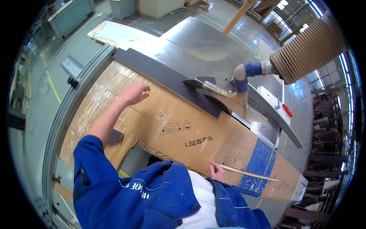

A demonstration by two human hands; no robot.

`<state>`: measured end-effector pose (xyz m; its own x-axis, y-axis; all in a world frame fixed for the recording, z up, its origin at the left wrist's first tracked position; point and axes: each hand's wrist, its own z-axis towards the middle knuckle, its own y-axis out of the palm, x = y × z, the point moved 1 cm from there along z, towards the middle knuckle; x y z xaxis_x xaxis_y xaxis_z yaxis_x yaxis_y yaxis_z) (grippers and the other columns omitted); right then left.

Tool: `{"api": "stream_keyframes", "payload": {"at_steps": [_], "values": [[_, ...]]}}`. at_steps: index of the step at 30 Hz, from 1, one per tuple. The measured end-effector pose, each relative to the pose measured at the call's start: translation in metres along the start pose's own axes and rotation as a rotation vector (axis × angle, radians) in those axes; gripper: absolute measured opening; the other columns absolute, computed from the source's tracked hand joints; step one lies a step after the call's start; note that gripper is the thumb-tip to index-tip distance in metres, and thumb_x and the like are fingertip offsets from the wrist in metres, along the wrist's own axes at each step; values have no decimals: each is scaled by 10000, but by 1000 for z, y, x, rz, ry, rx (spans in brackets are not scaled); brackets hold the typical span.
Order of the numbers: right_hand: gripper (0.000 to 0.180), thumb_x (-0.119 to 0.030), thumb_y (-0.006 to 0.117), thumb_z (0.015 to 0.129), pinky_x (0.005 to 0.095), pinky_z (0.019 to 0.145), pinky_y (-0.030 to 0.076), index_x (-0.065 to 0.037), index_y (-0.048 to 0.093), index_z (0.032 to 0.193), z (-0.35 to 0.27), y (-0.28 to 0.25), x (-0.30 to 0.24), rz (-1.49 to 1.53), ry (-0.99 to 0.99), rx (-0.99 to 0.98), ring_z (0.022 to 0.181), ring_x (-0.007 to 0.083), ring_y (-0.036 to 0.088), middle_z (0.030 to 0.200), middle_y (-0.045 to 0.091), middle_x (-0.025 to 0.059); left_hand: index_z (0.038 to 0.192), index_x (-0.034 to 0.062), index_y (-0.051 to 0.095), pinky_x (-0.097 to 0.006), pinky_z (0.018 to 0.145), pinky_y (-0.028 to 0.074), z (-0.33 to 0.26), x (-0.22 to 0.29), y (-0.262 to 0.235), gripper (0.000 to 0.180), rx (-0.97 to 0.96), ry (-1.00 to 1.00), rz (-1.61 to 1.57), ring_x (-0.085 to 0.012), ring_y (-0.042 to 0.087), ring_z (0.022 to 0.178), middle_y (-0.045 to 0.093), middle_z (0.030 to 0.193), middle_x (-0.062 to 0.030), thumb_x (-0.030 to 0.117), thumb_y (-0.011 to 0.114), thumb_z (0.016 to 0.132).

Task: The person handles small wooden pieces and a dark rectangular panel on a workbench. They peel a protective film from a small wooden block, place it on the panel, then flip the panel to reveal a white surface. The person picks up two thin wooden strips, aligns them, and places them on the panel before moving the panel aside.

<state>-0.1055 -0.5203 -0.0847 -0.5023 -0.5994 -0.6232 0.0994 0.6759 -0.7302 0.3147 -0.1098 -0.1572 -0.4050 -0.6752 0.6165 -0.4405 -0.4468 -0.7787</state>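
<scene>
My left hand point(134, 94) hovers over the cardboard-covered surface point(152, 108), fingers loosely bent and apart, with nothing in them. Just beyond it lies a long dark grey board point(160, 76), its end beside the saw's dark blade point(217, 102). Close to my body, my right hand point(217, 171) is closed on one end of a thin wooden stick point(248, 173). The stick points right, across a patch of blue tape point(256, 166). A small dark grey offcut point(115, 136) sits by my left forearm.
A metal saw table point(190, 49) extends beyond the board. Above it, a guard arm with blue wrapping point(241, 84) joins a ribbed hose point(309, 49). An aluminium rail point(65, 103) runs down the left. On the right are a dark strip point(280, 118) and a red-handled tool point(287, 110).
</scene>
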Motion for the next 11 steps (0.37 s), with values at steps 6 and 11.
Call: {"api": "stream_keyframes", "payload": {"at_steps": [6, 11], "values": [[144, -122, 693, 978, 220, 581, 464, -23, 752, 1065, -78, 17, 52, 271, 448, 338, 636, 52, 581, 753, 656, -13, 1088, 68, 735, -447, 973, 554, 148, -54, -3, 256, -7, 159, 229, -336, 653, 1162, 689, 1185, -148, 68, 712, 833], [174, -142, 703, 991, 205, 619, 497, -40, 749, 1123, -170, 58, 120, 254, 491, 594, 678, 70, 636, 804, 716, 38, 1141, 63, 723, -436, 1013, 545, 222, -62, -2, 335, -245, 211, 371, -338, 638, 1225, 675, 1242, -185, 127, 781, 817]]}}
